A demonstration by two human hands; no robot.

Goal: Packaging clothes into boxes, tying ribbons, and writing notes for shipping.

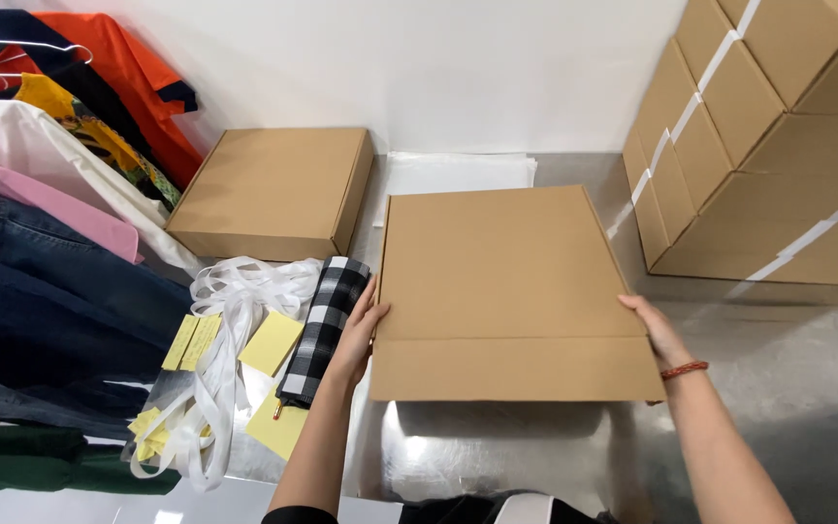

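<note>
Over a shiny metal bench (788, 388), both hands hold a flat brown cardboard box (506, 291) w/ lid closed: left hand (359, 335) flat against its left edge, right hand (654, 330) on its right edge. Left of it: checked cloth roll (325, 325), white straps (235, 340), yellow notes (269, 343). Behind: 2nd box (269, 189); stacked cartons (758, 146) at right.

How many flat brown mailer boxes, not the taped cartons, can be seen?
2. One flat mailer box lies in the middle, held between the left hand and the right hand. The second box sits behind it to the left, near the hanging clothes.
</note>
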